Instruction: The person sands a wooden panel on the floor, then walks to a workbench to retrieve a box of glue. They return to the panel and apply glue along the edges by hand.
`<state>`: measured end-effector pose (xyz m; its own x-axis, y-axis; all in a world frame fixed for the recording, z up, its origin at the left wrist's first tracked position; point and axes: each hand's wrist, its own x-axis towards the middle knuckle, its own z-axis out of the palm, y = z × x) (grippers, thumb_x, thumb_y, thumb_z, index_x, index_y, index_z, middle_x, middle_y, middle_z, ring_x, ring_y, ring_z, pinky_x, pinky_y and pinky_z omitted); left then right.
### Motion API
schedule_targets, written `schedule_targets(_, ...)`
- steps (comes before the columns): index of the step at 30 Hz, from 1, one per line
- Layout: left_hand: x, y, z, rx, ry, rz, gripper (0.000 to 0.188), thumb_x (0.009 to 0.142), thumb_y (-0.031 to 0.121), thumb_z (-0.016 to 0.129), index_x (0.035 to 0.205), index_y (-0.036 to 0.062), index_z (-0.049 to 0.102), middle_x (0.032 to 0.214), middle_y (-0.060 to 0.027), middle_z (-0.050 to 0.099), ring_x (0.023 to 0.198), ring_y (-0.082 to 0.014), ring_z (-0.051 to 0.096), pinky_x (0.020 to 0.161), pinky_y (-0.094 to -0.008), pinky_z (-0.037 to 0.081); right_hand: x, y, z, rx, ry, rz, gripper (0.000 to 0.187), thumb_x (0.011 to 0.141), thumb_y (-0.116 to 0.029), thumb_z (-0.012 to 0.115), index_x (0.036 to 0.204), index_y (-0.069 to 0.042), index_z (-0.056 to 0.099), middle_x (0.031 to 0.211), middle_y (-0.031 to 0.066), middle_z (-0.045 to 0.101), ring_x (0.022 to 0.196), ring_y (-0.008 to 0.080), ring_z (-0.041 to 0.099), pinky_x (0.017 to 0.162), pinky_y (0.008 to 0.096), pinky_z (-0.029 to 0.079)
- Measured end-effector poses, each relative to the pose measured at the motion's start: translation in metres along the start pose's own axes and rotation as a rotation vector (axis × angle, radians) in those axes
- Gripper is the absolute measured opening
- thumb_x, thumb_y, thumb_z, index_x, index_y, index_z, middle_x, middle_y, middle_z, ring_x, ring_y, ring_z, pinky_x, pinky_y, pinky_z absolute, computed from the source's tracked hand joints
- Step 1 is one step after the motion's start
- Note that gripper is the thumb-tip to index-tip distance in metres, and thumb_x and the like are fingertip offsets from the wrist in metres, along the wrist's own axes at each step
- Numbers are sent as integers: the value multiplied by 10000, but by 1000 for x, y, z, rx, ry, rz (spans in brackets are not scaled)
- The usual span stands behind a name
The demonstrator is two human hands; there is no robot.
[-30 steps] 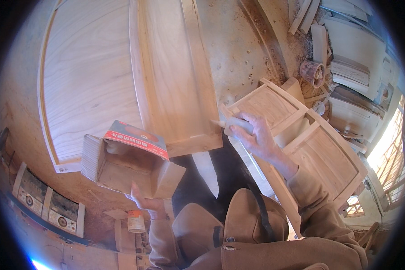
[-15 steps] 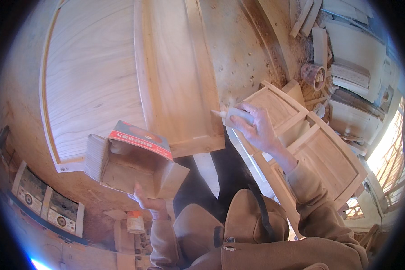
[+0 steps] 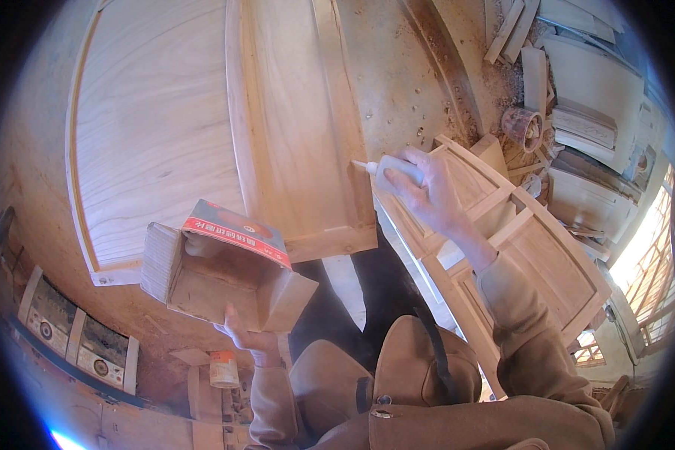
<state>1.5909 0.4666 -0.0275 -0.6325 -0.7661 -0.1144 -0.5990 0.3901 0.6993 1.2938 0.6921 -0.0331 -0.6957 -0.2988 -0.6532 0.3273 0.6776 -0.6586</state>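
My right hand [image 3: 436, 199] is closed around a small white squeeze bottle [image 3: 391, 172]. Its pointed nozzle aims left, at the right edge of a wooden panel [image 3: 296, 135] with a raised frame; whether it touches the wood I cannot tell. To the left, my left hand [image 3: 241, 335] grips the near side of an open cardboard box [image 3: 240, 234] with a red and grey printed flap. The box tilts so its hollow faces me, and a pale object [image 3: 197, 244] shows inside it. Most of the left fingers are hidden by the box.
A wooden frame with panels [image 3: 547, 270] stands close by my right forearm. Farther right are a bucket [image 3: 522, 127], stacked boards [image 3: 589, 124] and offcuts [image 3: 511, 37]. An orange and white tub [image 3: 223, 370] sits at the lower left, near wooden drawer-like pieces [image 3: 75, 330].
My right hand has moved slightly away from me with the squeeze bottle, so the nozzle points farther up the panel's right edge. The left hand and box have hardly moved.
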Motion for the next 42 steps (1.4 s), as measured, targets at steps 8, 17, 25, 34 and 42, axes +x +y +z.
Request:
schedule_targets(8,-1,-4,-5,97,-47,107,384,946,275,450,1197,-6,526,1228,-141,454,1168,-307,494,966,-486,470,16,1,-2,-39,65,-81,199,847,-142,637,833,55,614,649,122,572,626,105,532,563,289,417)
schedule_targets(17,-1,-2,-7,139,-73,83,418,924,267,502,1247,4,475,1190,-160,482,1143,-302,510,959,-483,470,22,-1,-6,-63,19,-100,167,830,-144,636,853,21,647,668,129,594,605,140,539,562,303,415)
schedule_targets(25,-3,-7,-8,47,-79,-17,411,954,287,440,1239,-4,491,1237,-187,474,1154,-315,501,967,-482,463,-12,8,-4,0,-56,-130,162,839,-147,621,872,8,654,673,111,569,608,168,527,579,307,415)
schedule_targets(34,-3,0,-5,-114,-4,-243,442,945,334,423,1235,11,505,1265,-195,479,1181,-330,486,984,-494,446,-45,0,-12,76,-276,14,144,845,-133,550,839,-14,631,745,112,560,693,225,543,665,330,431)
schedule_targets(42,0,3,-2,-277,9,-334,445,929,342,442,1237,27,507,1270,-191,480,1190,-328,481,987,-484,441,-58,7,-11,48,-291,-80,176,874,-140,592,891,30,631,770,114,619,687,163,588,629,294,458)
